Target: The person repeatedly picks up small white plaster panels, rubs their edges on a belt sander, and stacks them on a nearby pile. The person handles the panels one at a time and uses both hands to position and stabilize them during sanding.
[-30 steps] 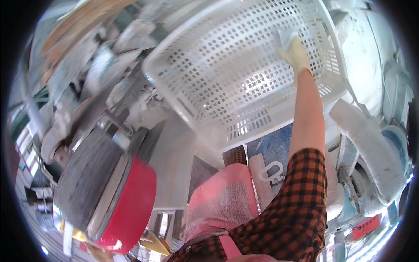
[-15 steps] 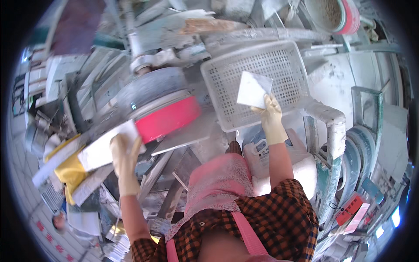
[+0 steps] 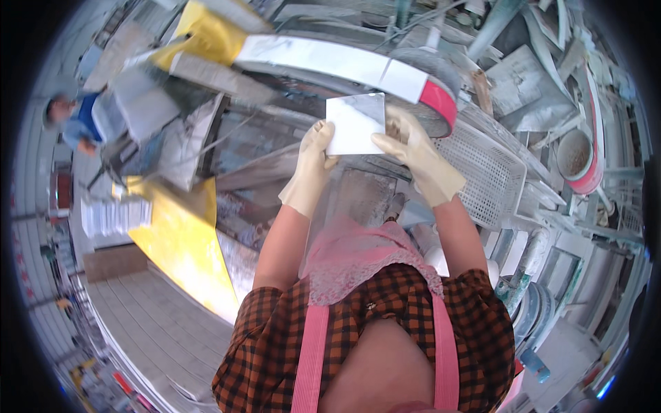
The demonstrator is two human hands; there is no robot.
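A flat, square white tile with a glossy face (image 3: 352, 134) is held up in front of the chest, its lower edge roughly level in the view and its upper right corner crossed by a grey sheen. The left hand in a cream rubber glove (image 3: 313, 162) pinches the left edge, thumb at the rim; the right hand in a matching cream glove (image 3: 413, 146) grips the right edge, its thumb lying on the front face near the lower right corner and its other fingers curled behind. The upper and lower edges are free of the fingers. Beyond the upper edge, with a narrow gap in the view, runs a long belt bearing a row of white rectangular tiles (image 3: 320, 60), curving to a bright pinkish-red section at the wheel (image 3: 438, 103); the right fingers appear close to this end, and whether they touch it cannot be told. The white perforated plastic basket (image 3: 487, 179) sits just right of the right cuff, so room on that side is tight. Between the forearms, below the tile, a gap opens down to the pink apron (image 3: 372, 258). Left of the left forearm, the room is wider, reaching to a slanting yellow sheet (image 3: 180, 244) and, farther off, a stack of thin white slabs (image 3: 117, 215).
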